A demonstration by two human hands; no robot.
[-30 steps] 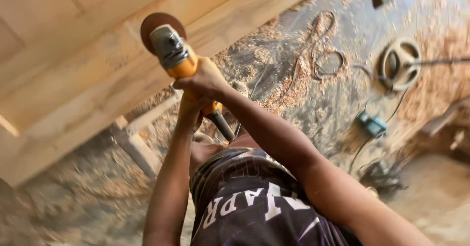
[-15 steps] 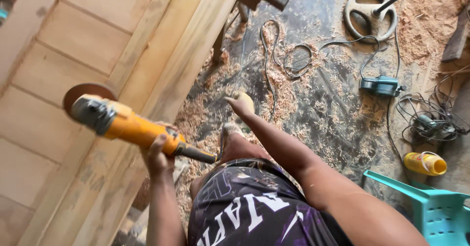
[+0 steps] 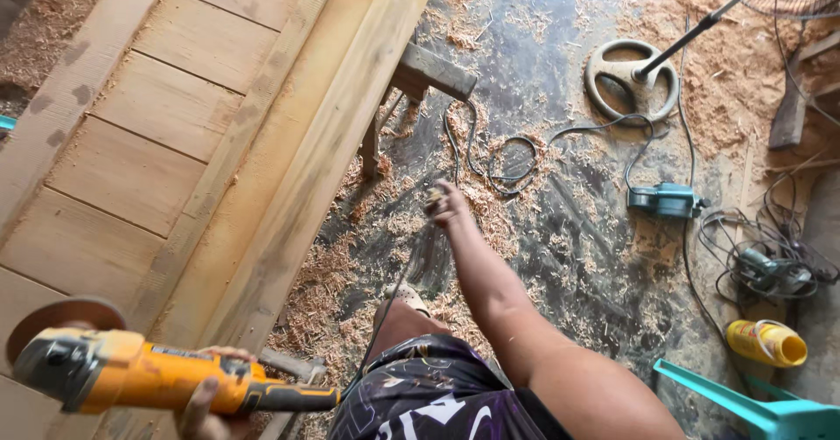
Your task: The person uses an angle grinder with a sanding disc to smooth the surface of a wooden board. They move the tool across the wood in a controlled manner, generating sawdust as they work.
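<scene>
Angle grinder (image 3: 166, 379), yellow-orange with a grey head and a brown sanding disc (image 3: 61, 317), held low at the near left, just over the near end of the wooden panel (image 3: 131, 169). Left hand (image 3: 206, 396) wrapped from below around the grinder's body, fingers clenched on it. Black power cord (image 3: 385, 317) trailing off the tail, up and to the right. Right hand (image 3: 446, 204) stretched out farther over the floor, fingers pinched on that cord, holding it clear of the legs.

Judging the step: best to keep the cord lifted away from the disc and off the panel's edge, steady the grip on the tool before bringing the disc down, and lay the disc nearly flat to the boards so it sands rather than gouges.

Count, near to far: one grinder, one disc, two hands. One teal plastic chair (image 3: 752, 405) at the near right, one yellow container (image 3: 768, 342) beside it. One tangle of cables with a dark tool (image 3: 770, 269). One teal power tool (image 3: 665, 199) on the shavings. One round fan base (image 3: 632, 80) far right.
</scene>
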